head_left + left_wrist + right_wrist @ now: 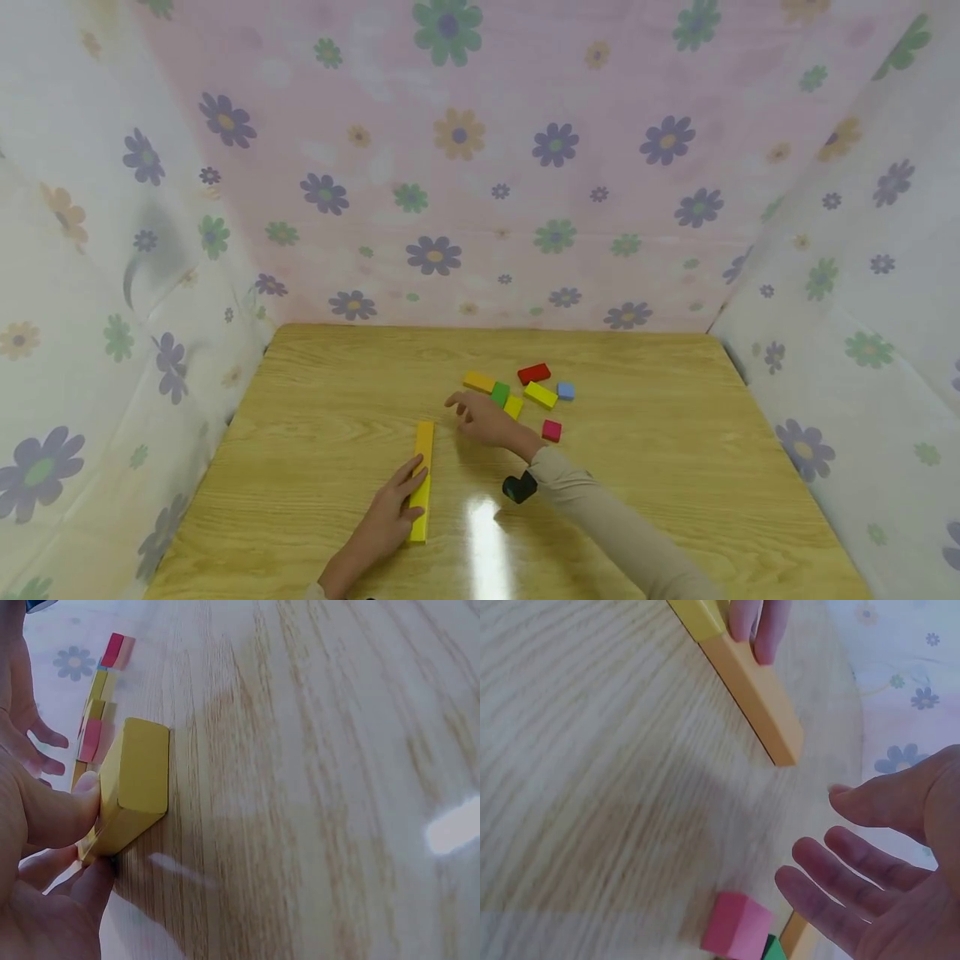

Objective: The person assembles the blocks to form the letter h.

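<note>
A yellow block (pixel 419 521) and an orange block (pixel 425 437) lie end to end in a straight line on the wooden table. My left hand (pixel 386 517) rests along this line. In the left wrist view, its thumb and fingers pinch the sides of the yellow block (pixel 142 766). My right hand (pixel 487 419) hovers over the group of loose blocks, its fingers spread with nothing between them. Close under its fingertips, the right wrist view has a pink block (pixel 736 927) and a green block (pixel 774 949). The hand hides part of the group in the head view.
Behind the right hand lie an orange block (pixel 478 382), a red block (pixel 534 373), a yellow block (pixel 541 395) and a small blue block (pixel 566 391). A crimson cube (pixel 552 431) sits near the right wrist. Flowered sheets (pixel 480 208) enclose the table's back and sides.
</note>
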